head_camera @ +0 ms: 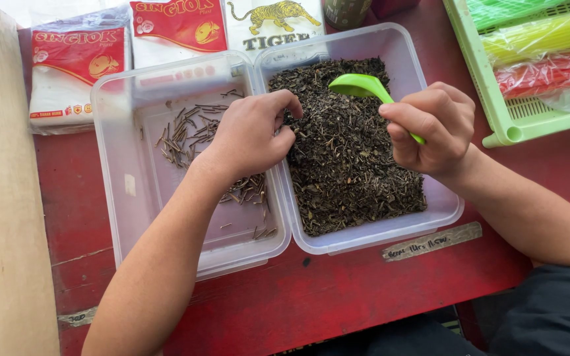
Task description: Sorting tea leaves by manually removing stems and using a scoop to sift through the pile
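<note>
Pinching thin stems out of the dark loose tea leaves (351, 158) in the clear plastic tub (440, 211) near the red table's (338, 296) front edge, the left hand (252, 135) is working with fingertips closed narrow, best lifting single stems, while the right hand (433, 128) is gripping a green plastic scoop (361, 86) over the tea.

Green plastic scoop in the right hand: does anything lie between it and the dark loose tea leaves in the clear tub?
Nothing visible does. The green plastic scoop, held by the right hand, hangs directly over the dark loose tea leaves; the left hand sits off to the side.

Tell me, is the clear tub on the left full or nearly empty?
Nearly empty. The left tub holds only scattered stems on its bare floor, while the right tub is covered in dried leaves.
</note>
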